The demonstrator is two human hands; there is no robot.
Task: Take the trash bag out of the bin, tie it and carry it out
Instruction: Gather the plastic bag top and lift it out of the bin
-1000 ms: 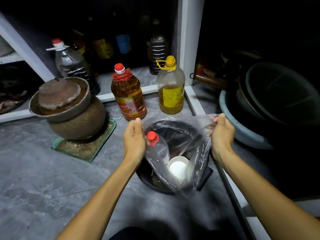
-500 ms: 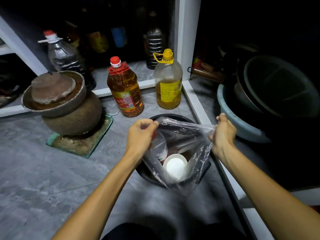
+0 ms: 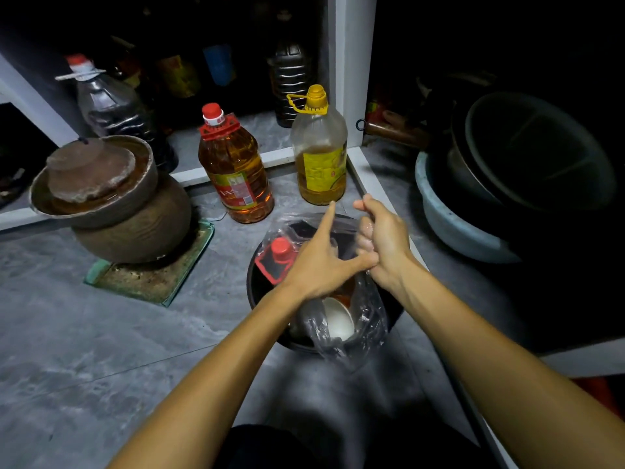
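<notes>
Right hand (image 3: pixel 382 238) is clenching the gathered mouth of the clear trash bag (image 3: pixel 368 319), which is sitting in the black bin (image 3: pixel 252 286) near the far edge of the floor (image 3: pixel 101 333). Left hand (image 3: pixel 318 265), forefinger and thumb outstretched, is touching the right; its grip is unclear.

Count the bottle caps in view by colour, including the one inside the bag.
Red: 3 (amber oil bottle, dark jug, bagged bottle)
Yellow: 1 (yellow-label bottle)
Total: 4. The caps deeper on the shelf are too dark to tell.
</notes>
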